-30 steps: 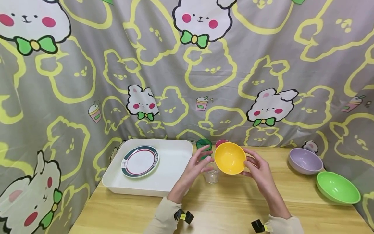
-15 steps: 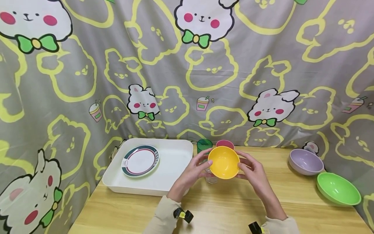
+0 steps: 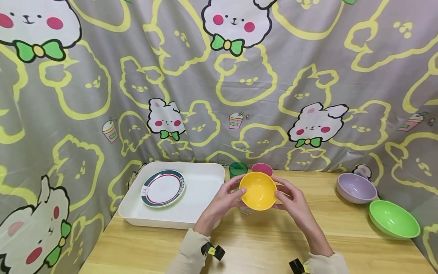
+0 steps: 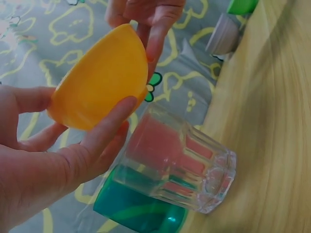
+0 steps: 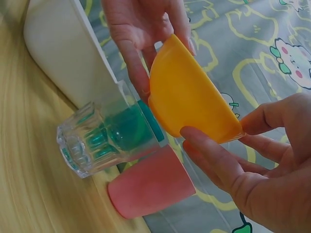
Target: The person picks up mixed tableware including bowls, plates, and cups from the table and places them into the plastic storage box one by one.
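Note:
A small yellow bowl is held up off the table, its inside tilted toward the head camera. My left hand grips its left side, thumb at the rim and fingers beneath. On the opposite side my right hand pinches the rim the same way, as the right wrist view shows with the bowl's outer wall. Behind and below the bowl stand a clear faceted glass, a green see-through cup and a pink cup; the bowl and hands hide part of them in the head view.
To the left lies a white tray bearing a white plate with a dark green rim. A purple bowl and a green bowl sit at the right on the wooden table. A patterned curtain hangs behind.
My left hand, apart from the bowl a second ago, has taken hold of its left side. The bowl has moved slightly left and down with my right hand.

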Demonstrator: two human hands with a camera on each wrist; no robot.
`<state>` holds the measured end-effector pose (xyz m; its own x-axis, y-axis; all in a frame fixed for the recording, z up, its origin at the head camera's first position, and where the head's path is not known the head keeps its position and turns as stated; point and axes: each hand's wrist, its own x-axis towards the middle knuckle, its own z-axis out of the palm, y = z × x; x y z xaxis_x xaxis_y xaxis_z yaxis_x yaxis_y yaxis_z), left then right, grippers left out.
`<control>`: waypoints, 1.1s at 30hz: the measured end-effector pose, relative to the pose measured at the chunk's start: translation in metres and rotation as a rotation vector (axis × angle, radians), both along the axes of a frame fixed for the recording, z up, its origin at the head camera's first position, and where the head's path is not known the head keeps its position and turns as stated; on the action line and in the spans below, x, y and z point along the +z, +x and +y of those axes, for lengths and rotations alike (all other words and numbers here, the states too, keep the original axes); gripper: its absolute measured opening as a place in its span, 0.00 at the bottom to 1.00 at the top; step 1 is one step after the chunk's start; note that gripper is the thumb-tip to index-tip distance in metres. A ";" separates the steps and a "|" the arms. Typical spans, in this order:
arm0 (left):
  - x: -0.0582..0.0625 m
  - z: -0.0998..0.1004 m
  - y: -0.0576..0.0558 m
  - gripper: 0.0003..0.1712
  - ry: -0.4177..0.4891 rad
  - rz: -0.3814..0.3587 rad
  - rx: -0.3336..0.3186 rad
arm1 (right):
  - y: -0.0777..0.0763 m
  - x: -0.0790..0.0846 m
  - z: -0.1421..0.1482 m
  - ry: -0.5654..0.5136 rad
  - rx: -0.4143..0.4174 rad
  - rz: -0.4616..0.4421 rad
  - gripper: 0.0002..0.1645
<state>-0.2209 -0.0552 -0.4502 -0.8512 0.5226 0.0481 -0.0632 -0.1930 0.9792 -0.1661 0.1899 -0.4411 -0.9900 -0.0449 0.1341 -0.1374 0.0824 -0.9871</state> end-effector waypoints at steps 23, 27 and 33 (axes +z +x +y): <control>0.011 -0.018 -0.006 0.30 -0.029 -0.037 0.084 | 0.003 0.000 0.026 0.121 0.037 0.073 0.26; 0.014 -0.024 -0.008 0.31 -0.033 -0.039 0.103 | 0.004 0.002 0.038 0.207 -0.001 0.122 0.23; 0.016 -0.035 -0.010 0.31 -0.019 -0.041 0.173 | 0.008 0.010 0.053 0.345 -0.055 0.151 0.20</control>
